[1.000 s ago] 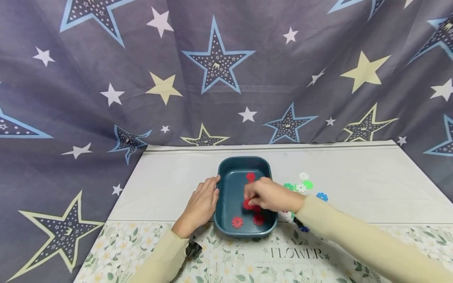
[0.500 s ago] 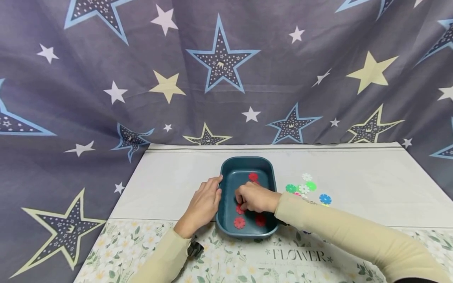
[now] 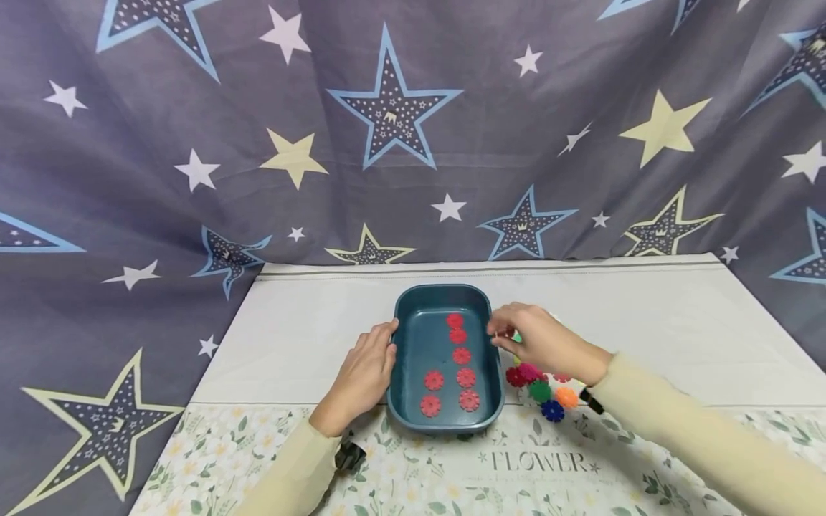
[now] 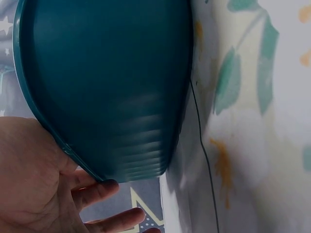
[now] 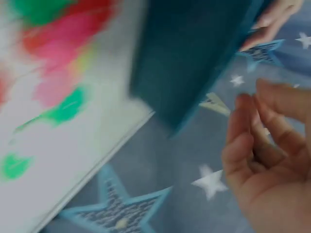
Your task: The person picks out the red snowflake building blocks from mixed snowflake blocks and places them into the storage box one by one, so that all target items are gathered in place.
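Lower centre of frame: teal tray (image 3: 416, 347), seven red discs (image 3: 461, 355) inside; left hand (image 3: 361, 365) extended, touching rim; right hand (image 3: 545, 342) loosely curled opposite.

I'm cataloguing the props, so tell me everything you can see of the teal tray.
The tray is a dark teal, rounded rectangle with raised, smooth, slightly glossy walls, perhaps plastic. It sits upright on the table cover, its long sides running away from the person. Seven red flower-shaped discs lie inside: five toward the right, two further left. The left hand touches its left side.
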A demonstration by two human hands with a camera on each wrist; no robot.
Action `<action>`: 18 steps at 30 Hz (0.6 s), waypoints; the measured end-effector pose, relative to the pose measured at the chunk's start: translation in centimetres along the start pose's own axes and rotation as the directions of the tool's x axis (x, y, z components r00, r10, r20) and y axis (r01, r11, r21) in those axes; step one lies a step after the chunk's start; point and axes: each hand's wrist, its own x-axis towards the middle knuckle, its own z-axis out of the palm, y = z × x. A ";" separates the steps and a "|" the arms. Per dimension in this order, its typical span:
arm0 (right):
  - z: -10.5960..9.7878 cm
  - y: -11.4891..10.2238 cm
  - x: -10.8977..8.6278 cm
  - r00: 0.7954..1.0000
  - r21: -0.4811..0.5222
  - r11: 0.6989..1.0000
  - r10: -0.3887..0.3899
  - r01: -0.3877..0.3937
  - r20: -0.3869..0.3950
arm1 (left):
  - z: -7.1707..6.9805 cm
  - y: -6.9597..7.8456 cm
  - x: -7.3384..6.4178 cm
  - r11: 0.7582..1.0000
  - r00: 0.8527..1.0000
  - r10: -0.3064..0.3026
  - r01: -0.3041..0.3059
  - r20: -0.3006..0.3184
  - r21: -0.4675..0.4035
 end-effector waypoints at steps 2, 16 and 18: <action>0.0 1.2 -1.6 0.999 -0.031 1.000 0.002 -0.001 0.035 | 0.0 0.1 0.1 1.000 1.000 0.000 0.000 0.003 0.000; 3.4 3.6 -5.1 0.981 -0.010 0.995 0.104 -0.104 0.161 | -0.1 0.2 0.3 1.000 1.000 0.001 -0.001 0.003 0.003; 3.3 3.7 -5.1 0.980 0.003 0.993 0.117 -0.119 0.163 | 0.0 0.3 0.3 1.000 1.000 -0.001 0.001 0.007 0.005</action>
